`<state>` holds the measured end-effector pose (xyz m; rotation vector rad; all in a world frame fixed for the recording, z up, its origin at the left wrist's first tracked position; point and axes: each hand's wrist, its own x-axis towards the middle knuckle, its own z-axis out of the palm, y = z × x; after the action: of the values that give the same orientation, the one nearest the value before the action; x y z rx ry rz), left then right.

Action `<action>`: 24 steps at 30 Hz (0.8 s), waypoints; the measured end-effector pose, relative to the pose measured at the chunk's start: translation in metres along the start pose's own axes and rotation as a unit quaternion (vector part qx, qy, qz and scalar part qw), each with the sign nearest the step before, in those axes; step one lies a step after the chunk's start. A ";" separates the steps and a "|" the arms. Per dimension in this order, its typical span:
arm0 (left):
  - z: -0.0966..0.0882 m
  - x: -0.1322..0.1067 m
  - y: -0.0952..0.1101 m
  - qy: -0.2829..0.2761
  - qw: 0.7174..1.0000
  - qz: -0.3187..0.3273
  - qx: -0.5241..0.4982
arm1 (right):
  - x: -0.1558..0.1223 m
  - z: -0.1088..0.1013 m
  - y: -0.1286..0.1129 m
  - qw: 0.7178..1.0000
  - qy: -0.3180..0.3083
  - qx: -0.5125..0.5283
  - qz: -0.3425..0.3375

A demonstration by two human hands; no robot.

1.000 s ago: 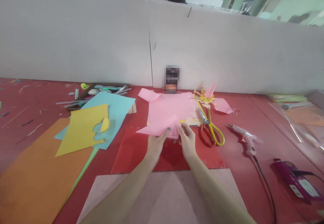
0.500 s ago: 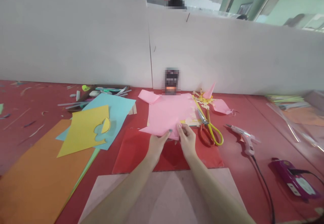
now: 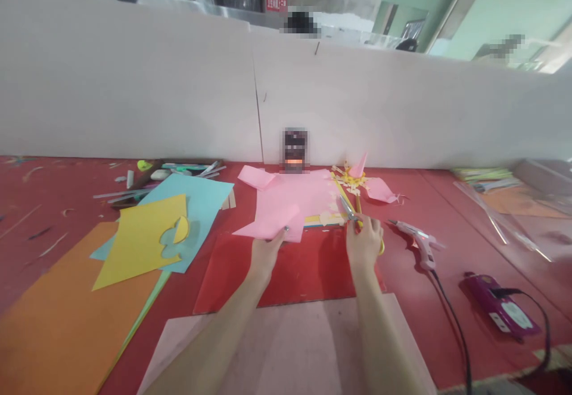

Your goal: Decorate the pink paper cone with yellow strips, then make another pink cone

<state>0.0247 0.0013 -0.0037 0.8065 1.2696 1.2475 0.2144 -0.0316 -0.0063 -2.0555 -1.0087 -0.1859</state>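
Observation:
My left hand (image 3: pixel 267 250) pinches the near edge of a folded pink paper sheet (image 3: pixel 290 203) that lies partly on a red sheet (image 3: pixel 295 273). My right hand (image 3: pixel 364 241) is off the pink paper and rests over the handles of the scissors (image 3: pixel 349 211), fingers curled around them; the yellow and red handles are mostly hidden under the hand, and only the blades show beyond the fingers.
Yellow paper with a cut-out (image 3: pixel 143 237) lies on light blue paper (image 3: pixel 201 198), with an orange sheet (image 3: pixel 62 323) at the left. A glue gun (image 3: pixel 420 243) and purple box (image 3: pixel 494 307) lie at the right. Pens (image 3: pixel 170 171) and pink scraps (image 3: pixel 379 189) sit by the white partition.
My right hand let go of the pink paper and moved right onto the scissors. The left hand kept its hold on the paper. The view shifted slightly.

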 end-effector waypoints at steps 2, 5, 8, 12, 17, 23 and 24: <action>-0.001 0.001 -0.002 0.004 1.000 -0.002 0.013 | 0.007 -0.002 0.016 0.993 -0.031 -0.101 0.057; -0.002 0.003 -0.003 0.010 0.999 -0.005 0.030 | 0.010 -0.002 0.030 0.978 -0.128 -0.149 0.074; 0.007 0.008 0.004 0.017 1.000 0.012 0.000 | 0.011 0.001 0.031 0.973 -0.176 -0.143 0.052; 0.035 0.015 0.029 0.021 0.997 0.052 -0.050 | 0.009 0.007 0.029 0.977 -0.160 -0.134 0.043; 0.067 0.014 0.064 -0.007 0.991 0.095 -0.096 | 0.006 0.014 0.033 0.992 -0.097 -0.078 0.038; 0.065 0.010 0.076 0.011 0.991 0.101 -0.082 | 0.008 0.013 0.032 0.997 -0.044 0.061 0.018; 0.063 0.011 0.077 0.008 0.991 0.098 -0.088 | 0.008 0.013 0.029 0.994 -0.043 0.098 0.037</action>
<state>0.0670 0.0393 0.0792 0.8081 1.0949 1.5032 0.2377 -0.0274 -0.0285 -1.9304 -0.9600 0.0405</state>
